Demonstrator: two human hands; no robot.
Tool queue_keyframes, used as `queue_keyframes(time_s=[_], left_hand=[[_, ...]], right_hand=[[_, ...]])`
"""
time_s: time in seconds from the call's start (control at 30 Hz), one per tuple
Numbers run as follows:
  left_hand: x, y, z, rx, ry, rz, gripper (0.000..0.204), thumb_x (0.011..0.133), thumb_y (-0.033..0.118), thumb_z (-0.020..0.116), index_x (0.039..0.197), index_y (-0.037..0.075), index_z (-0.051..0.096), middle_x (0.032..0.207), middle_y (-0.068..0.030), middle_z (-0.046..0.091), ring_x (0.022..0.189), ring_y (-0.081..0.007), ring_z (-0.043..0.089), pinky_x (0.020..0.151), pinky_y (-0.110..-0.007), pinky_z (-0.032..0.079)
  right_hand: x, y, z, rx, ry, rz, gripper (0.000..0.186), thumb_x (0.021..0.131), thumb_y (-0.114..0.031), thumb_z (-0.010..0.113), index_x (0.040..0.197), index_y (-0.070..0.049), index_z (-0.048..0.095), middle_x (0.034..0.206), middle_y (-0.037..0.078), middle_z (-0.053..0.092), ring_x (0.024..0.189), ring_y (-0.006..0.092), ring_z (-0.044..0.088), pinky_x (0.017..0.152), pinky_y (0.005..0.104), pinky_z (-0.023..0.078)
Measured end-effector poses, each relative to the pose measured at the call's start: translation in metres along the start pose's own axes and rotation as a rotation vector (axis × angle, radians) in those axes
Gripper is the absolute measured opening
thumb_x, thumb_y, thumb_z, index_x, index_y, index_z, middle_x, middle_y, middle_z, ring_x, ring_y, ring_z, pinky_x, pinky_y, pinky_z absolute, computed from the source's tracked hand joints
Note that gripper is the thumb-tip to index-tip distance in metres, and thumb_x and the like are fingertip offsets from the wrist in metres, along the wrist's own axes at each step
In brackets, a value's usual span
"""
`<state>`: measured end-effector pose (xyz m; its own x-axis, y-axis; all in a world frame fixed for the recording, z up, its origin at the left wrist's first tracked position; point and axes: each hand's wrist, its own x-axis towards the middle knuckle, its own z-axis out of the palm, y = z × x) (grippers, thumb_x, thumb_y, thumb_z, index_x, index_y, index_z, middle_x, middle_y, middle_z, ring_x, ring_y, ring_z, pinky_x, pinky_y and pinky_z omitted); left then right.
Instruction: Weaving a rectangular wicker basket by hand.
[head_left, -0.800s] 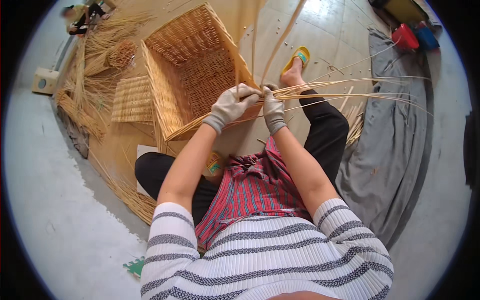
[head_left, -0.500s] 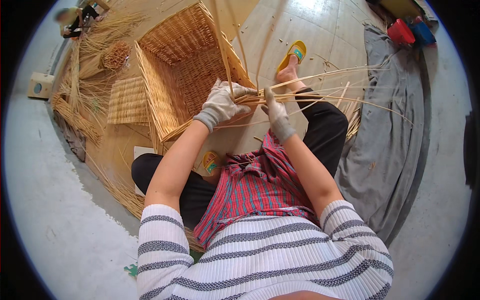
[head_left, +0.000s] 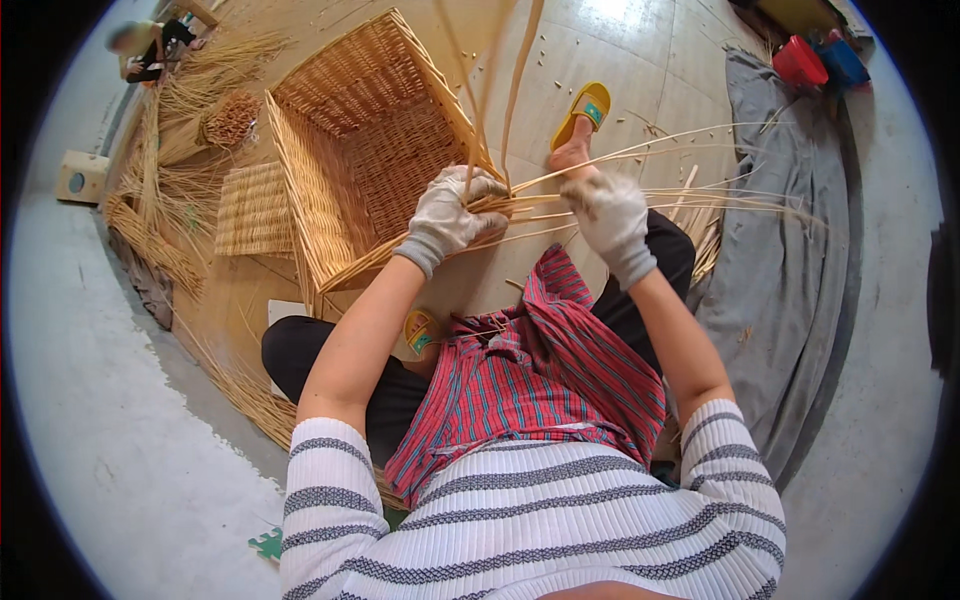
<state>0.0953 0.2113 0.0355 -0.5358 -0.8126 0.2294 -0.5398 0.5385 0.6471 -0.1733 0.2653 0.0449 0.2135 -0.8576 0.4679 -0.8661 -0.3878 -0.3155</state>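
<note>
Wicker basket (head_left: 360,150) rim: our gloved left hand (head_left: 450,212) and right hand (head_left: 608,215) clench loose canes (head_left: 700,195); overbending could snap them

Both arms reach forward from the lower frame toward its centre, elbows bent, forearms bare below striped sleeves. The gloved left hand (head_left: 452,213) sits curled in a fist, knuckles up. The gloved right hand (head_left: 610,215), just right of it, is closed too, wrist angled downward.
</note>
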Motion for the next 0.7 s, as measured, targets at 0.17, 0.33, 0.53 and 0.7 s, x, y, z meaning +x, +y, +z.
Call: queue_keyframes(time_s=[0.17,0.33,0.53,0.7], left_hand=[[0.003,0.009,0.026,-0.278,0.045,-0.275,0.025,0.077,0.021,0.084,0.094,0.006,0.074,0.092,-0.0095,0.071,0.084,-0.0233,0.068,0.08,-0.033,0.054],[0.002,0.011,0.034,-0.119,0.139,-0.241,0.022,0.079,0.022,0.083,0.093,0.006,0.075,0.087,-0.0072,0.072,0.079,-0.0204,0.069,0.074,-0.032,0.054],[0.0,0.001,0.046,-0.197,0.166,-0.321,0.022,0.077,0.03,0.081,0.089,0.013,0.075,0.088,-0.0059,0.071,0.081,-0.0247,0.069,0.074,-0.036,0.054],[0.002,0.02,0.037,0.068,0.172,-0.344,0.029,0.076,0.04,0.077,0.089,0.014,0.072,0.09,-0.0071,0.069,0.084,-0.0293,0.067,0.074,-0.041,0.054]], right_hand=[[0.023,0.021,0.027,-0.008,0.173,0.106,0.018,0.076,-0.023,0.078,0.087,-0.012,0.07,0.089,0.006,0.066,0.082,0.0276,0.065,0.077,0.041,0.05],[-0.035,-0.011,0.04,0.881,-0.14,0.783,0.029,0.09,-0.032,0.077,0.096,-0.005,0.071,0.07,-0.001,0.062,0.053,0.0075,0.055,0.049,0.0239,0.044],[-0.023,0.007,0.047,1.334,-0.007,1.31,0.026,0.096,-0.029,0.067,0.095,-0.003,0.067,0.073,0.004,0.067,0.058,0.0137,0.063,0.049,0.026,0.047],[-0.033,-0.036,0.035,1.262,0.173,1.163,0.027,0.098,-0.03,0.062,0.102,-0.004,0.07,0.082,0.006,0.072,0.067,0.0154,0.07,0.058,0.0257,0.052]])
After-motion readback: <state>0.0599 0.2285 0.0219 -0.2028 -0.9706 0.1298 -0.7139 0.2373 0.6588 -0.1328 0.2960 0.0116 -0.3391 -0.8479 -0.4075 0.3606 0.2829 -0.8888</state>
